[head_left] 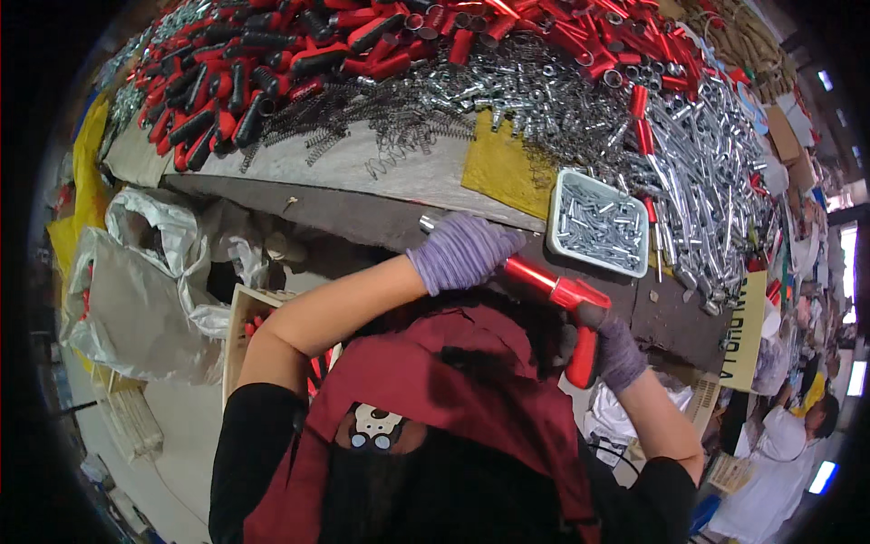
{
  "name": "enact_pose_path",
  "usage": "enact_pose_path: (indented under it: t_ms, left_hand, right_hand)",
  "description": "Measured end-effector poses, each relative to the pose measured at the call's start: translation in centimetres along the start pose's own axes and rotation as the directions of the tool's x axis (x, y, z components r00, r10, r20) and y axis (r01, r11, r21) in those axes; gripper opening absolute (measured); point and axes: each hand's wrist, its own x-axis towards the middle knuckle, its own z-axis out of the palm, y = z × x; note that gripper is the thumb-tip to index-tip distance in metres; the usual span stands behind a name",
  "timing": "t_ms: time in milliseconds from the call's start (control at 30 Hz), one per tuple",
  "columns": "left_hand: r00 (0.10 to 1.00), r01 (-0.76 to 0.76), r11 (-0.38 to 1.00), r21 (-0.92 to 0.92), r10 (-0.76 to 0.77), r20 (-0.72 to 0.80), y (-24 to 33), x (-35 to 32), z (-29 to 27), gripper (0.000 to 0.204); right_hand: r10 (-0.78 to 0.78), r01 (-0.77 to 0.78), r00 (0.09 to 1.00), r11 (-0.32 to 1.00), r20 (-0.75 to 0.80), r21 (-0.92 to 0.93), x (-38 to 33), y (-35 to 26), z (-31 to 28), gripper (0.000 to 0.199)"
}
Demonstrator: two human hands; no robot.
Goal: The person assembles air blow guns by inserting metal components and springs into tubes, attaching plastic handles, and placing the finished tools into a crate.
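A red pistol-shaped hand tool (532,275) with a long metallic tube lies slantwise between my two gloved hands, close to my chest. My left hand (464,253), in a purple-grey knit glove, is closed around the tube toward its far left end. A short silver end (429,222) sticks out past that hand. My right hand (617,352) grips the tool at its red-and-black handle (582,356); its fingers are partly hidden. Just beyond the tool stands a pale plastic tray (553,218) holding many small silver pins (598,222).
On the bench (381,204) lie heaps of red-and-black handles (227,82), dark springs (385,136), small chrome parts (544,91) and silver rods (698,181). A yellow cloth (507,168) lies near the tray. White sacks (145,299) stand left; another person (779,462) is at lower right.
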Motion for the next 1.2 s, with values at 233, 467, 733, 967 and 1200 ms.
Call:
enact_pose_path:
  t_ms: [233,467,733,967,1200]
  left_hand:
    - [0.975,-0.148,0.976,-0.157,0.118,-0.186,-0.8,-1.7,-2.3,0.039]
    - [0.979,-0.013,0.999,0.034,0.020,-0.202,-0.9,-3.7,-1.4,0.036]
    - [0.393,-0.150,0.358,-0.922,-0.834,-0.388,-2.6,-7.9,-3.9,0.073]
    - [0.372,-0.751,-0.363,-0.552,-0.923,0.100,-5.0,-9.8,-7.8,0.017]
    - [0.666,-0.743,-0.533,-0.405,-0.645,-0.374,-7.3,-13.7,-7.8,0.018]
  right_hand:
    - [-0.414,0.340,0.862,0.042,0.294,-0.939,0.0,-2.9,0.9,0.037]
    - [0.000,0.010,0.999,0.979,0.048,-0.203,0.6,-2.3,2.4,0.044]
    - [-0.603,0.412,0.683,-0.149,0.412,-0.899,0.7,-5.5,5.0,0.039]
    - [-0.777,0.321,0.261,-0.489,0.572,-0.811,8.6,-4.4,11.2,0.036]
    - [-0.355,0.726,0.679,0.451,0.642,-0.519,9.6,-1.8,17.0,0.033]
